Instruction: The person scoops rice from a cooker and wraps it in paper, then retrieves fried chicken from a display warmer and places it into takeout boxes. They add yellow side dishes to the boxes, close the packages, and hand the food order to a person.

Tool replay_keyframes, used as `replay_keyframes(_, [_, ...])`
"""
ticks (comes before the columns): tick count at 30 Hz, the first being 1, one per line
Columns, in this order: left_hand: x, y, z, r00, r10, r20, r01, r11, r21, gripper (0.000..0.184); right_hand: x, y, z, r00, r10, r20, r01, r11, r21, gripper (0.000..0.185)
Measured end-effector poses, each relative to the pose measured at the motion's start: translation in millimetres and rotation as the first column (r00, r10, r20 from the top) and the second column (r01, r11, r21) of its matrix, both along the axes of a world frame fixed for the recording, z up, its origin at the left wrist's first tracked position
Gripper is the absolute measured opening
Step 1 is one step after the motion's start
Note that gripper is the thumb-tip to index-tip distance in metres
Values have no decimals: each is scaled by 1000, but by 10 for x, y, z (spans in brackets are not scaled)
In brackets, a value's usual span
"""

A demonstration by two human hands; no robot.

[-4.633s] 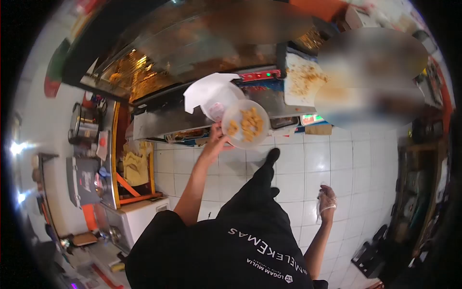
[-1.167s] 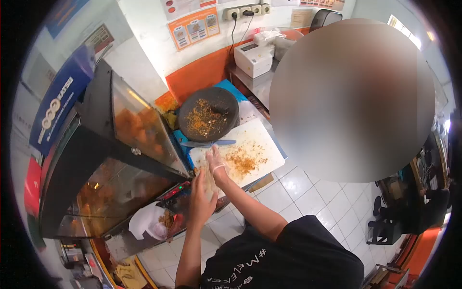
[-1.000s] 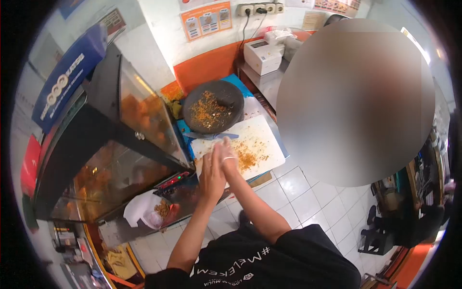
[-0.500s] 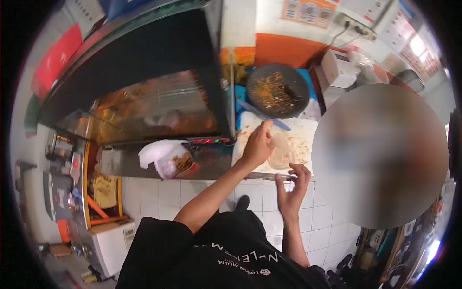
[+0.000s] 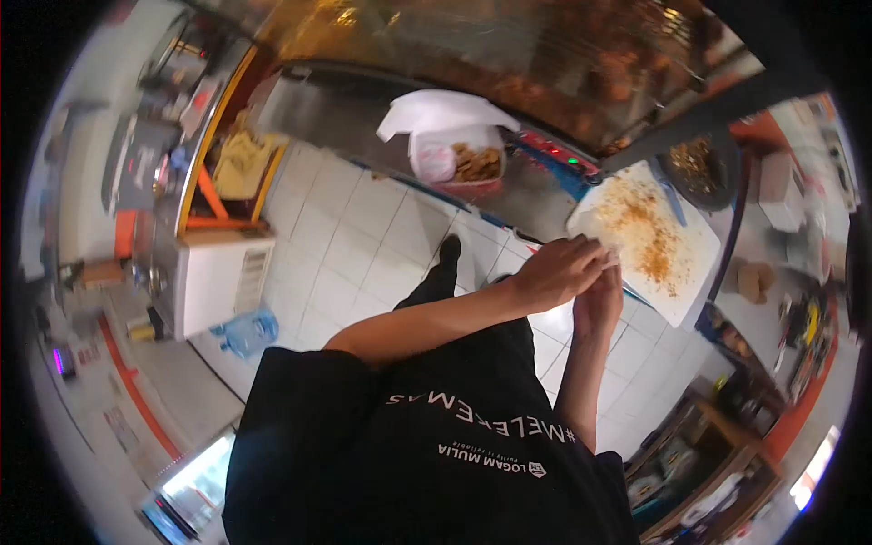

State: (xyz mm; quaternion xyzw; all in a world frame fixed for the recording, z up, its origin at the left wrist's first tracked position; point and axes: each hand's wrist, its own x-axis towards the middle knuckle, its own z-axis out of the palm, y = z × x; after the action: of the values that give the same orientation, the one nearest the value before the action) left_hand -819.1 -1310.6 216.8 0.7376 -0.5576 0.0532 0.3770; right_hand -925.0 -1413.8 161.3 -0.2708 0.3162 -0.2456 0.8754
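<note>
My left hand (image 5: 561,271) and my right hand (image 5: 599,300) meet at the near left edge of a white cutting board (image 5: 695,272). Their fingers are closed together around a thin, clear plastic piece (image 5: 610,257), perhaps a small bag, mostly hidden by the fingers. Brown crumbs (image 5: 640,222) are scattered over the board. A blue knife (image 5: 670,195) lies along its far side, beside a dark round pan (image 5: 698,168) with crumbs in it.
An open white takeaway box (image 5: 436,136) with brown fried pieces (image 5: 477,162) stands on the metal counter. Behind it is a glass display case (image 5: 545,54). A blue water bottle (image 5: 247,334) lies on the tiled floor.
My hands, apart earlier around the clear plastic, have come together on it at the board's edge. The view has swung left, bringing the takeaway box nearer the middle. A blurred round patch at right is gone.
</note>
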Motion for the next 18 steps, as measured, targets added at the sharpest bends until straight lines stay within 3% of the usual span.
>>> replay_keyframes(3, [-178,205,-52,999,51,10,-50,991,-121,19,182,122,39,999,33,-17,-30,992,124,61])
replay_keyframes(6, [-412,425,-151,995,95,-18,-96,991,-93,17,205,335,203,906,194,375,-310,909,279,75])
replay_keyframes(7, [-472,519,-104,990,119,-82,-131,976,-172,14,180,462,251,865,298,404,-409,885,223,79])
replay_keyframes(9, [-605,642,-216,962,162,-220,-202,964,-171,14,162,685,311,749,483,454,-579,810,92,87])
replay_keyframes(12, [-719,900,-476,922,101,-373,-176,969,-173,14,72,778,-65,764,558,323,-618,778,116,93])
replay_keyframes(13, [-722,1006,-592,909,63,-413,-147,973,-176,14,12,740,-373,703,564,434,-670,730,135,77])
replay_keyframes(15, [-729,1231,-839,793,33,-609,-132,984,-119,14,-114,774,-1016,841,485,239,-506,862,30,79])
replay_keyframes(17, [-750,1448,-1182,654,-8,-756,-100,990,-96,14,-8,1185,-984,949,313,20,-309,944,-119,72])
replay_keyframes(18, [-739,1550,-1338,616,-28,-787,-98,989,-112,15,-1,1256,-1182,941,335,37,-326,932,-158,70])
